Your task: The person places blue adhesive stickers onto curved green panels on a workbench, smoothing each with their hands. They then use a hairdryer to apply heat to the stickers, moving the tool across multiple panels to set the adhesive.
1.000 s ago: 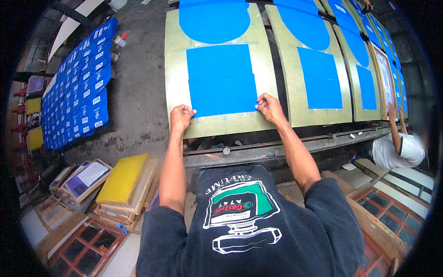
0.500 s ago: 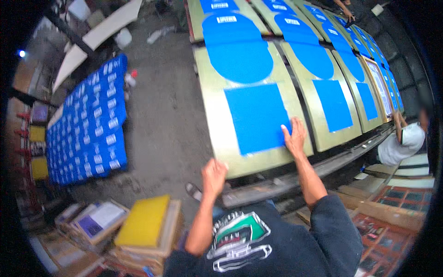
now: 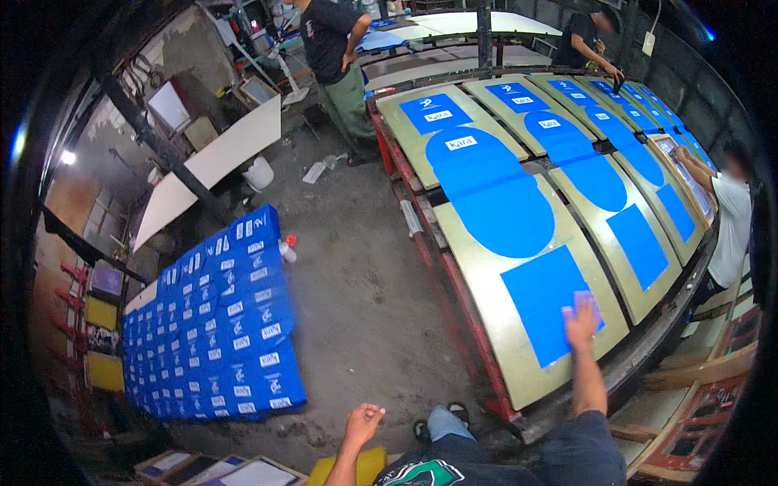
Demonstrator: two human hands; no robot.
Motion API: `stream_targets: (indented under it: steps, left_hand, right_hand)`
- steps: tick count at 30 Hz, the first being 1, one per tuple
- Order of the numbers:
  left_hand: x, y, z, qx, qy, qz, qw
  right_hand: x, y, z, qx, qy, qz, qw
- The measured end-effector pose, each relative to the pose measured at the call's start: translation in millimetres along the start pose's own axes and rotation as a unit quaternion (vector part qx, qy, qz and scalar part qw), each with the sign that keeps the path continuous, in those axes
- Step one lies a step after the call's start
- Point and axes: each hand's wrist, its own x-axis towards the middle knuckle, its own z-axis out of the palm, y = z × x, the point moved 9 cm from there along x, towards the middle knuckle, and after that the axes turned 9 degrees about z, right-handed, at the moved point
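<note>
My right hand (image 3: 582, 320) lies with fingers stretched on the right edge of a blue rectangular fabric piece (image 3: 539, 312), flat on the nearest gold-coloured board (image 3: 478, 267). Above that rectangle on the same board is a rounded blue piece (image 3: 510, 215), reaching onto the board behind. It bears a white printed label at its far end. My left hand (image 3: 365, 423) hangs over the floor, left of the board, with its fingers curled in and nothing visible in them.
More boards with blue pieces run to the right. A person (image 3: 729, 219) there handles a wooden-framed screen (image 3: 685, 178); another person (image 3: 585, 40) works at the far side, and one (image 3: 336, 49) stands behind. Printed blue sheets (image 3: 215, 324) cover a low surface at left. A white bucket (image 3: 258, 173) stands beyond.
The view has swung, so the boards sit farther right. My left hand has come away from the board's near corner. My right hand now rests farther onto the blue rectangle.
</note>
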Motion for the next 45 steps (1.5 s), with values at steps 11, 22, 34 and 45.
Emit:
stream_targets:
  steps: [11, 22, 34, 45]
  left_hand:
    - [157, -256, -39, 0.101, -0.204, -0.214, 0.95]
    - [340, -200, -189, -0.021, 0.008, -0.303, 0.953]
    - [738, -87, -391, 0.052, -0.021, -0.136, 0.989]
    - [1066, 57, -484, 0.099, -0.001, -0.039, 0.994]
  right_hand:
    - [1, -170, 29, -0.057, -0.129, 0.147, 0.979]
    - [148, -719, 62, 0.437, -0.241, -0.136, 0.856]
    - [240, -1014, 166, 0.474, -0.33, -0.201, 0.791]
    - [520, -1091, 278, 0.568, -0.316, 0.021, 0.759]
